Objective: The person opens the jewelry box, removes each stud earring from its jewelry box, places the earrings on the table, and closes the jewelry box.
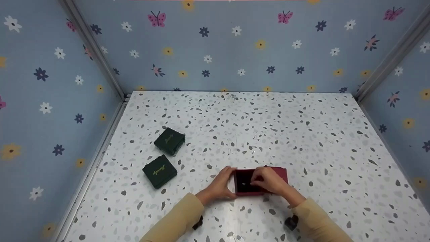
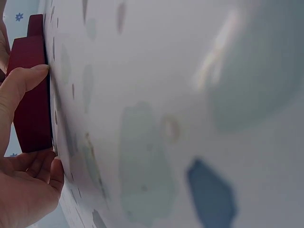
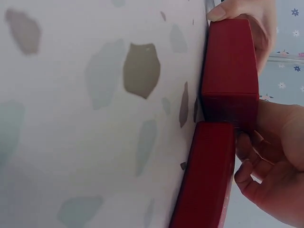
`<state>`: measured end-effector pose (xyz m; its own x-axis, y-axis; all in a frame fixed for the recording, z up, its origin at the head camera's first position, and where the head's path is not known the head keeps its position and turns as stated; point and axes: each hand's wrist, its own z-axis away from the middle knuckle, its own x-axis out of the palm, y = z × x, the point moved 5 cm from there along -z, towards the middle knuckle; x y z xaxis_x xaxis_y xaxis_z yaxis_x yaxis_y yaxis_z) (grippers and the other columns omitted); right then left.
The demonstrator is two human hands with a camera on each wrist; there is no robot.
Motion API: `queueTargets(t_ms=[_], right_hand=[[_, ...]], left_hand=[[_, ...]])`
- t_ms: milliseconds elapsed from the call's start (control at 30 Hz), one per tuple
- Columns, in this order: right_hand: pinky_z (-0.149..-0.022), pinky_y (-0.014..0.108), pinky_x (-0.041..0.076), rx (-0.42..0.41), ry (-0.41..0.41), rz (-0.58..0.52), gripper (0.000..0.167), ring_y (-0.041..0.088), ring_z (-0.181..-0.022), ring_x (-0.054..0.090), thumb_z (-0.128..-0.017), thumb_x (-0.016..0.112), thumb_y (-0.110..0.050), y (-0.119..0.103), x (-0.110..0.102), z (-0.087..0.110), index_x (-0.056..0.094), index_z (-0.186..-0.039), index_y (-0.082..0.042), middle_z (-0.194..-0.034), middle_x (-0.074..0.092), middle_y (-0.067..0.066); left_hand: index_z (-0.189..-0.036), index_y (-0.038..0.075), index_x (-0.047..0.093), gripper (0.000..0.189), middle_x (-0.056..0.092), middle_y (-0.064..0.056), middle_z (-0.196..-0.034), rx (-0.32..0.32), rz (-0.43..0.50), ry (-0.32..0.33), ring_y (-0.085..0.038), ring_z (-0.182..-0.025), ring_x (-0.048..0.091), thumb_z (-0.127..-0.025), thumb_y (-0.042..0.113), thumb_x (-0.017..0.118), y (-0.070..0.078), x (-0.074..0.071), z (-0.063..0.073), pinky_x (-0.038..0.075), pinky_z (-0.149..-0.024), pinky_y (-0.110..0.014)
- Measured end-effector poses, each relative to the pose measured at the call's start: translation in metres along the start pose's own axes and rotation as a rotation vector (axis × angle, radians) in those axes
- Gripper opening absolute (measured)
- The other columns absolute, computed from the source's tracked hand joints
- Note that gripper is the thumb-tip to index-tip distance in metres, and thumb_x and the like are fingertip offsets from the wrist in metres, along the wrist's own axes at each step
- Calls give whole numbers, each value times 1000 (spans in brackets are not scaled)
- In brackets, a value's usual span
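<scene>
A small red jewelry box (image 1: 249,194) with a black lining lies opened on the table, its lid (image 1: 282,173) folded out to the right. My left hand (image 1: 220,184) holds the box at its left end, the thumb (image 2: 33,76) on one side and the fingers round the other. Over the black interior, the fingers of my right hand (image 1: 268,179) are curled down; whether they pinch anything is hidden. A tiny shiny piece (image 1: 243,184) shows on the lining beside those fingertips. From the right wrist, the box body (image 3: 230,59) and the lid (image 3: 204,175) appear side by side.
Two dark green boxes, a farther one (image 1: 169,141) and a nearer one (image 1: 160,171), lie closed to the left, with gold lettering on top. The speckled white table (image 1: 235,134) is bounded by blue flowered panels (image 1: 221,43) at the back and both sides.
</scene>
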<state>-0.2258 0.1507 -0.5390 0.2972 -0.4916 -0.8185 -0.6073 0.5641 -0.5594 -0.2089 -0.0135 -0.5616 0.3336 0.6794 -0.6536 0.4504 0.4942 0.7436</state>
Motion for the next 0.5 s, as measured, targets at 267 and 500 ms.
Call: queueTargets(t_ms=[267,500], right_hand=[[-68,29,48,16,-37,7,4,11,-73,56,-73,70,-11,-1,-1,-1,67,-72,-8,-75,60,-3],[-69,29,47,49,-38,3,4,12,-74,56,-73,70,-11,0,0,-2,67,-73,-9,-75,60,-3]], left_hand=[[-126,-1,38,90,43,-7,-116,-24,12,-6,-18,-108,41,-50,14,83,0,0,0,31,-97,-28],[-127,-1,37,91,43,-7,-117,-20,6,4,-19,-109,41,-49,13,82,0,1,0,30,-98,-28]])
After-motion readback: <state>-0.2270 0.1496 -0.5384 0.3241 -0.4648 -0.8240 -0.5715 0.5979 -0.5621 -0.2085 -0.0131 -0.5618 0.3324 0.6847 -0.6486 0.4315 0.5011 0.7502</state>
